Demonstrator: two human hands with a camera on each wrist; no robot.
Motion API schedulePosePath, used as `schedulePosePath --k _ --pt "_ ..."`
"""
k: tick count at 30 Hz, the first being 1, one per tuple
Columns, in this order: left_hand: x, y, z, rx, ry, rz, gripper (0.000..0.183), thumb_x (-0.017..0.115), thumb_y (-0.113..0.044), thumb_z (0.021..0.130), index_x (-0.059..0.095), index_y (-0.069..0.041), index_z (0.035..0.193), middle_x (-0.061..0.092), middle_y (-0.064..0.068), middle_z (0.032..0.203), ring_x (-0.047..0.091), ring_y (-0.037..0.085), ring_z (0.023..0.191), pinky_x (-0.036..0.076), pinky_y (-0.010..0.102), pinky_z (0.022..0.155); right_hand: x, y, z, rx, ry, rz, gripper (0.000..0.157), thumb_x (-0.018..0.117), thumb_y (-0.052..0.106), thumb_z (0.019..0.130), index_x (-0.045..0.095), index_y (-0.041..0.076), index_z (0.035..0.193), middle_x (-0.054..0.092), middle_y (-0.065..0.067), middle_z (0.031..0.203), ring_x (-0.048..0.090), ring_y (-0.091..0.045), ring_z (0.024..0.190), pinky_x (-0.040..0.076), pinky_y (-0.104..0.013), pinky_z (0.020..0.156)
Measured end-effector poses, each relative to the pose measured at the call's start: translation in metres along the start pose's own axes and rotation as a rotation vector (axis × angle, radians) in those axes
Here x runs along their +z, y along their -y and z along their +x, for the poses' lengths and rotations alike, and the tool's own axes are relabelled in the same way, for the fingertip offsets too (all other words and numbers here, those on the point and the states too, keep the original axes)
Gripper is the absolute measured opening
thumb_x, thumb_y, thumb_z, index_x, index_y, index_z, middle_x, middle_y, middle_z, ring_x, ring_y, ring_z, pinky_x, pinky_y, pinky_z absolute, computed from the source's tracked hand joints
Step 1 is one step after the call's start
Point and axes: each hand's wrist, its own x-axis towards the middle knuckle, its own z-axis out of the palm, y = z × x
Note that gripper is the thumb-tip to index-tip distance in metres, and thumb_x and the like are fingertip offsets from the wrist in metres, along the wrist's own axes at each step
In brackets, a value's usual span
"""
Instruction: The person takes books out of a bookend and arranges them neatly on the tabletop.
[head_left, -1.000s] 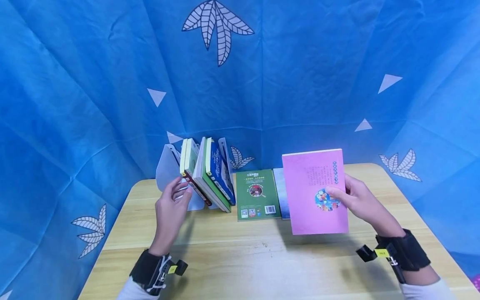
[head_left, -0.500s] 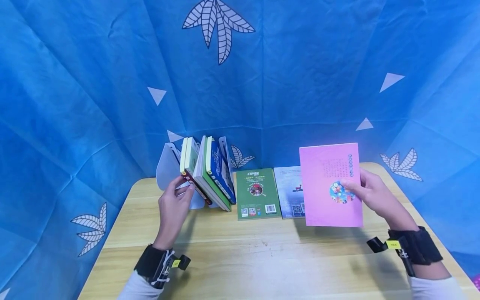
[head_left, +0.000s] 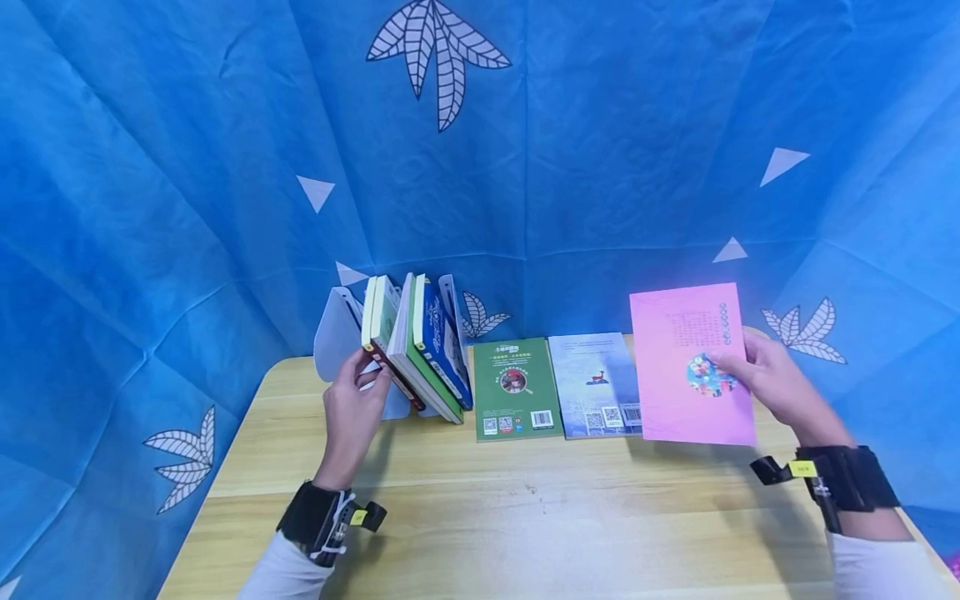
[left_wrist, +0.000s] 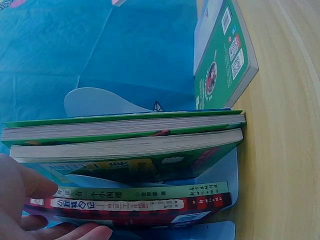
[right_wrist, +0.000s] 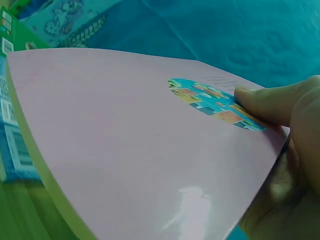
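Observation:
My right hand (head_left: 776, 379) grips a pink book (head_left: 686, 333) by its right edge, thumb on the cover beside a round coloured picture. The book is tilted up above the right part of the table, its lower left side overlapping a blue-grey book (head_left: 592, 358). On the left, my left hand (head_left: 354, 408) pinches a dark red-spined book (left_wrist: 120, 204) and a thin light green-spined book (left_wrist: 175, 191) between thumb and fingers. Both lean in a pale bookend rack (head_left: 335, 333). Beside them lean a green-covered book (left_wrist: 200, 152) and a blue book (head_left: 442, 350).
A green book (head_left: 517, 417) lies flat between the rack and the blue-grey book. Behind the wooden table (head_left: 525, 517) hangs a blue curtain (head_left: 600, 167) with leaf and triangle prints.
My right hand has carried the pink book to the right and slightly up, uncovering most of the blue-grey book. My left hand has shifted slightly right onto the leaning spines.

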Motion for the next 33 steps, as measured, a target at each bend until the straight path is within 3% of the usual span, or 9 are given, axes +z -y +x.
schedulePosePath --k 7,22,30,33 --pt "0.003 0.001 0.004 -0.008 0.015 0.005 0.056 0.061 -0.018 0.102 0.044 -0.011 0.155 0.059 0.018 0.150 0.068 0.033 0.127 0.060 0.046 0.103 -0.008 -0.014 0.006 0.069 0.023 -0.012 0.047 0.055 0.027 0.109 0.050 -0.009 0.139 0.073 0.020 0.085 0.073 -0.004 0.074 0.061 -0.030 0.057" --pt "0.007 0.003 0.006 0.003 -0.003 0.014 0.054 0.062 -0.019 0.102 0.046 -0.010 0.154 0.060 0.019 0.149 0.069 0.034 0.125 0.060 0.046 0.101 -0.012 -0.036 0.024 0.166 0.080 -0.019 0.053 0.057 0.035 0.107 0.053 -0.006 0.140 0.071 0.012 0.088 0.070 -0.006 0.074 0.063 -0.033 0.059" --pt "0.009 0.004 0.007 -0.005 -0.002 0.014 0.055 0.061 -0.015 0.102 0.045 -0.008 0.154 0.061 0.020 0.148 0.068 0.036 0.126 0.060 0.046 0.101 -0.006 -0.048 0.035 0.156 0.129 0.022 0.048 0.058 0.025 0.107 0.053 -0.009 0.141 0.076 -0.001 0.094 0.075 -0.010 0.075 0.066 -0.035 0.061" --pt "0.009 0.003 0.007 -0.010 0.002 0.010 0.055 0.061 -0.013 0.102 0.045 -0.008 0.154 0.060 0.020 0.149 0.067 0.036 0.127 0.060 0.046 0.102 -0.005 -0.050 0.039 0.149 0.125 -0.009 0.047 0.057 0.023 0.108 0.053 -0.009 0.142 0.076 -0.005 0.095 0.073 -0.008 0.074 0.065 -0.034 0.061"
